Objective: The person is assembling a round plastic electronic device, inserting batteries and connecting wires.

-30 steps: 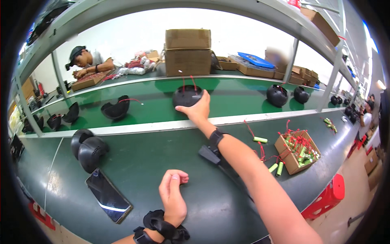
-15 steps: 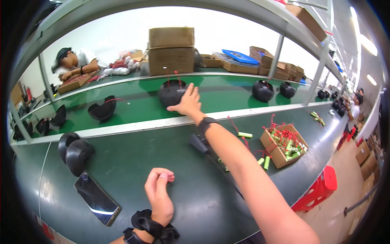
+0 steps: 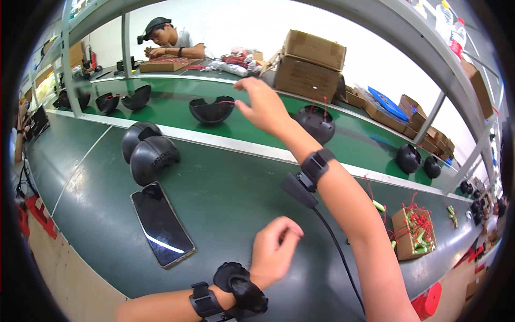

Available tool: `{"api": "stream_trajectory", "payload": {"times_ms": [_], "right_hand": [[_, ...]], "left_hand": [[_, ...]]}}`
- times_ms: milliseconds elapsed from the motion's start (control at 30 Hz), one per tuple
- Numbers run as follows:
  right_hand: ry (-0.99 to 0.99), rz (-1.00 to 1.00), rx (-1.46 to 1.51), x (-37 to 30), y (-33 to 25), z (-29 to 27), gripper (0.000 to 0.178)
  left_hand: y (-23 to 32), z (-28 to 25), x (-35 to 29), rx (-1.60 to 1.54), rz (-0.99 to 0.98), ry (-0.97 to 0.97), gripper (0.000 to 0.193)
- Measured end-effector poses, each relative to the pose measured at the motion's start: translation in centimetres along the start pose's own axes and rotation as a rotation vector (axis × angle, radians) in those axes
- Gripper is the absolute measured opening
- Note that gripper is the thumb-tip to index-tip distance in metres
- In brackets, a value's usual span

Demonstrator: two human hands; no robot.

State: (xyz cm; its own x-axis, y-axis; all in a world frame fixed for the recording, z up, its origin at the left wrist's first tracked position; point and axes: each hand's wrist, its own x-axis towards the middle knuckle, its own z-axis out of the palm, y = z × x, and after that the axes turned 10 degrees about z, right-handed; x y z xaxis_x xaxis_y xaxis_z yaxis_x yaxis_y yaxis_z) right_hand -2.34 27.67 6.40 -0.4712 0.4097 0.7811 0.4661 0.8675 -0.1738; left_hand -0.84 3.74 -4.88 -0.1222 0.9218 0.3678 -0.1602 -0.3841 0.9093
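Note:
My right hand (image 3: 263, 104) is stretched over the green conveyor belt (image 3: 177, 91), its fingers apart and nothing in it. Just left of its fingertips lies a black half-shell (image 3: 212, 111), open side up, with a short red wire. A rounder black shell (image 3: 315, 123) with red wires standing out of its top sits on the belt behind my right forearm. Above the dark green worktable (image 3: 214, 177), my left hand (image 3: 274, 249) is curled closed, thumb against the fingers, with nothing visible in it. Two black half-shells (image 3: 153, 158) lean together on the table at the left.
A phone (image 3: 162, 224) lies near the table's front left. A black device with a cable (image 3: 299, 189) is under my right forearm. Green cells with red wires fill a cardboard box (image 3: 406, 236) at right. Across the belt, a person (image 3: 177, 45) works beside large cartons (image 3: 308, 75).
The view has swung left. My right hand has left the round shell and moved left along the belt to the open half-shell. My left hand stays curled over the table.

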Motion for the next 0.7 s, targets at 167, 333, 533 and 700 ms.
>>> {"api": "stream_trajectory", "payload": {"times_ms": [167,333,533,700], "right_hand": [[-0.263,0.191,-0.106,1.9,1.4,5.0,0.022],[0.022,0.138,-0.202,1.2,4.8,9.2,0.02],[-0.305,0.307,-0.347,0.8,3.4,8.9,0.015],[-0.413,0.547,-0.118,1.2,4.2,5.1,0.018]], "left_hand": [[1.4,0.1,0.2,0.415,0.092,-0.215,0.009],[1.6,0.9,0.2,0.367,0.141,-0.146,0.013],[1.2,0.3,0.2,0.372,0.095,-0.175,0.02],[1.1,0.6,0.2,0.392,0.139,-0.212,0.009]]}}
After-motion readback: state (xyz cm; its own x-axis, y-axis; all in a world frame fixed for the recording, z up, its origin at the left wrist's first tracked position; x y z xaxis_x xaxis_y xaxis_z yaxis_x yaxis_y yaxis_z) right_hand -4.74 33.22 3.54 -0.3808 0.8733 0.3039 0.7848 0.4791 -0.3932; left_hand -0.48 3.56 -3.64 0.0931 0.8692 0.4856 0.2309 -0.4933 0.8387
